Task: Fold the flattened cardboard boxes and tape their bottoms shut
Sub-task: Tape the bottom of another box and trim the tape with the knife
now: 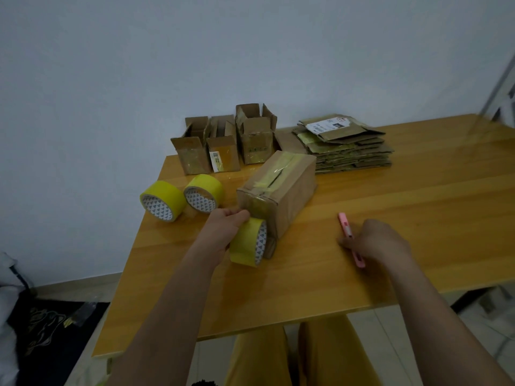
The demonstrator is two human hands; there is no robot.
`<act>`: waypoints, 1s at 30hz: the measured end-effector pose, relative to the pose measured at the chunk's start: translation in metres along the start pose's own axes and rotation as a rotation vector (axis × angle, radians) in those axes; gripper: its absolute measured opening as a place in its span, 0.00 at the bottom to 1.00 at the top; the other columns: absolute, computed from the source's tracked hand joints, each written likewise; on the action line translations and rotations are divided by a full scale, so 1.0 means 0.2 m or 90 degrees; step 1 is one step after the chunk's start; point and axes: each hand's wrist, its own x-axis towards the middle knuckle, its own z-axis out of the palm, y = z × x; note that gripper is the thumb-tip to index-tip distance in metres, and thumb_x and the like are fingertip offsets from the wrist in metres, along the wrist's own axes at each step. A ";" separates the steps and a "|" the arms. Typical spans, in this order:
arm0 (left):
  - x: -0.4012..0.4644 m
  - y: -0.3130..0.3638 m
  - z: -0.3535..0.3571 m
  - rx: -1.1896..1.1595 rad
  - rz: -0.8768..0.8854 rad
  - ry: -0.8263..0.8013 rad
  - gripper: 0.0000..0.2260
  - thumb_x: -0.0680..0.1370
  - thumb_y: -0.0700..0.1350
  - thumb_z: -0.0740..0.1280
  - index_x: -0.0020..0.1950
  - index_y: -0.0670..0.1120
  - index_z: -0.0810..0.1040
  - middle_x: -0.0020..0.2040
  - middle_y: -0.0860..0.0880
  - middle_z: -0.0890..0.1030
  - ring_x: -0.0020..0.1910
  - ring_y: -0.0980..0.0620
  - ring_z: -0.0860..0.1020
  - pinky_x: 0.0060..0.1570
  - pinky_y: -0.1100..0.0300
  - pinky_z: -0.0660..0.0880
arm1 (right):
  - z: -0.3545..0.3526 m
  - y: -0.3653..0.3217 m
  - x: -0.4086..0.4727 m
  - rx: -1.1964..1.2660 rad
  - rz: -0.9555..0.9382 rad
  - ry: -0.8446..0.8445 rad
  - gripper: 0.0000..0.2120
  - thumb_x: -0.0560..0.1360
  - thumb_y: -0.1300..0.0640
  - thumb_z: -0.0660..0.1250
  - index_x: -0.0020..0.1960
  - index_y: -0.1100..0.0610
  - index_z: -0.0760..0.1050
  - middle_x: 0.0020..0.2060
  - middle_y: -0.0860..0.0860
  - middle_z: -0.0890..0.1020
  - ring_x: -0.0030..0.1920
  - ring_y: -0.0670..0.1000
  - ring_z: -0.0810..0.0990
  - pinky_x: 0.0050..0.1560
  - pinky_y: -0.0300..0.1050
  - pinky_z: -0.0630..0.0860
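Observation:
A folded cardboard box [281, 188] lies on its side mid-table, with yellowish tape along its upper seam and over its near end. My left hand [223, 232] grips a yellow tape roll [248, 242] held against the box's near end. My right hand [376, 243] rests on the table and holds a pink utility knife [345, 225], whose tip points away from me. A stack of flattened boxes [345, 146] sits at the back right.
Two more yellow tape rolls [163, 200] [203, 193] lie left of the box. Three folded open boxes [223, 140] stand at the table's back edge near the wall. The wooden table [418, 204] ends just past my left arm; a dark mat [50, 330] covers the floor.

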 end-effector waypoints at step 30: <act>0.03 -0.03 -0.05 -0.022 0.032 0.036 0.05 0.77 0.42 0.70 0.41 0.46 0.80 0.44 0.43 0.82 0.47 0.44 0.80 0.52 0.48 0.78 | 0.13 -0.30 -0.24 0.513 -0.736 0.126 0.08 0.74 0.66 0.71 0.52 0.58 0.82 0.42 0.46 0.83 0.41 0.44 0.80 0.38 0.31 0.73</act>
